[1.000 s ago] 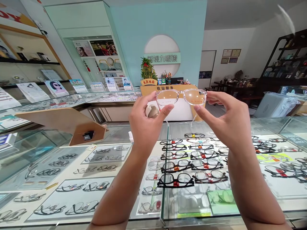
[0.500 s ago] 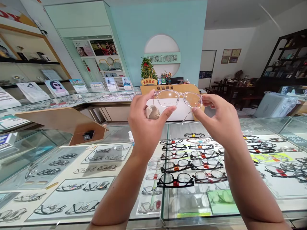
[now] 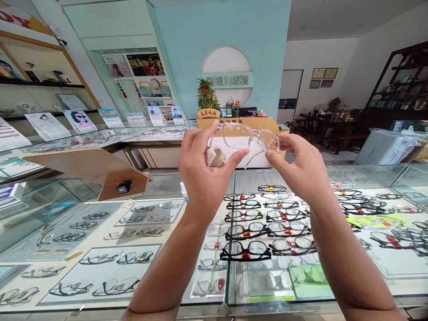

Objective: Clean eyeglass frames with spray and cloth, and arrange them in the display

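A pair of clear transparent-framed eyeglasses (image 3: 245,137) is held up in front of me, tilted slightly, with one temple arm hanging below the lenses. My left hand (image 3: 207,174) pinches the left rim between thumb and fingers. A beige lens cloth (image 3: 214,157) is bunched behind those fingers, against the glasses. My right hand (image 3: 297,167) pinches the right rim between thumb and forefinger. Both hands are well above the glass display case (image 3: 267,178) below.
Rows of eyeglasses with red tags lie inside the glass display cases below my forearms. A small spray bottle (image 3: 183,191) stands on the case behind my left hand. A wooden cashier counter (image 3: 237,125) stands beyond the glasses, and a wooden angled display stand (image 3: 100,167) stands at left.
The glasses have tilted, their right side dropping, and shifted slightly left. My hands have drawn closer together. The cloth has moved up against the left lens, and the view has shifted slightly.
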`<action>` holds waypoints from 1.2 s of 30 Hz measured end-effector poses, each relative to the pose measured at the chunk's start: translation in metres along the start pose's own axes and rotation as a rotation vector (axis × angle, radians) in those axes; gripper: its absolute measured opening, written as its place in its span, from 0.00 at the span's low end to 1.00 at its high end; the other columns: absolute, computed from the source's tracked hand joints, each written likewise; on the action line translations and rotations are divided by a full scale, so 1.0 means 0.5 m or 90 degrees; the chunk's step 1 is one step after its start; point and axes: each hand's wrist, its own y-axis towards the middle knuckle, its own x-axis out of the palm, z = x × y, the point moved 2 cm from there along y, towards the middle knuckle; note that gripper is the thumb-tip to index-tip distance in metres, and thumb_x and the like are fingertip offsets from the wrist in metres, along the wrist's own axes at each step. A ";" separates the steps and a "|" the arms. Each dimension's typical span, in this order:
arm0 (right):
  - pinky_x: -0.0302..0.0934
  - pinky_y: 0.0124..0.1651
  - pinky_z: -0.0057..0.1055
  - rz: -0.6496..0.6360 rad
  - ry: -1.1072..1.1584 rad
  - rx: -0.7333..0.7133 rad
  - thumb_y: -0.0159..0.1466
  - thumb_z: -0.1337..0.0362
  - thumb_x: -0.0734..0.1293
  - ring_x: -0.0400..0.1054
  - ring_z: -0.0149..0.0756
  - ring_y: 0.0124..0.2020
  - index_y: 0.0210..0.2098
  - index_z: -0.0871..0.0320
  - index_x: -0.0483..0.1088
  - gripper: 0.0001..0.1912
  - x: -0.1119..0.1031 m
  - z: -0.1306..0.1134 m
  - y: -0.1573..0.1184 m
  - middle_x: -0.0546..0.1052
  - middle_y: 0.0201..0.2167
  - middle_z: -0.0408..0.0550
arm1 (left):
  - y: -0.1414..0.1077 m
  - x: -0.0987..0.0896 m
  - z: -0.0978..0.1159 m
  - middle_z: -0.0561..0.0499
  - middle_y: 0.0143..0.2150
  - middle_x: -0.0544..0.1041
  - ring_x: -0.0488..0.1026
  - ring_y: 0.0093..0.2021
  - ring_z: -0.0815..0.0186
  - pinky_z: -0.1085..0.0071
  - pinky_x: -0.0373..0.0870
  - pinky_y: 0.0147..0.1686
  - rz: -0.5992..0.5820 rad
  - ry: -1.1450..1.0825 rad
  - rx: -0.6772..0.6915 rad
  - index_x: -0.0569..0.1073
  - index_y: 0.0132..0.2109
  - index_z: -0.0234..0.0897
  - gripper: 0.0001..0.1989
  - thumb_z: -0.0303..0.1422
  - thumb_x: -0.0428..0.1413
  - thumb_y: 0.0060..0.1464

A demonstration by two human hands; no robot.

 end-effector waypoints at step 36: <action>0.73 0.63 0.63 0.190 0.071 -0.145 0.72 0.58 0.67 0.69 0.62 0.70 0.75 0.40 0.65 0.32 0.006 -0.059 -0.042 0.71 0.71 0.56 | -0.003 0.015 -0.031 0.40 0.71 0.78 0.79 0.67 0.50 0.50 0.79 0.64 0.018 -0.045 -0.072 0.73 0.68 0.49 0.35 0.52 0.72 0.60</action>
